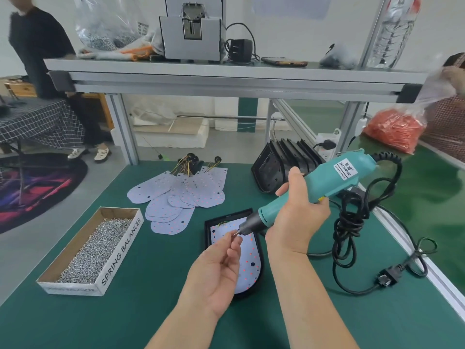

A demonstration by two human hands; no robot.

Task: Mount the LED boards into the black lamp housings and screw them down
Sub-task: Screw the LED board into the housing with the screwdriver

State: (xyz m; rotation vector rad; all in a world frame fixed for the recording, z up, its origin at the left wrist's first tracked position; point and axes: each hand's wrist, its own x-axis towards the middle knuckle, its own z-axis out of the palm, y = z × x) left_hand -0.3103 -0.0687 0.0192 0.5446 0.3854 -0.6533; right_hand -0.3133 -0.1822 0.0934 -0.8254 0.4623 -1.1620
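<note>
Right hand [299,212] clenched round teal screwdriver [334,177], bit angled down-left. Left hand [216,268] pinches what looks like a small screw [236,233] at the bit tip. Below them, LED board [247,260] sits in a black housing [208,230], mid-table [151,311] toward the near edge. Screw box [120,250] by left edge; spare boards [181,195] toward far edge. Board looks thin, light, stiff, with fragile LEDs: hold by rim. Screw tiny, slippery: fingertip pinch only.
</note>
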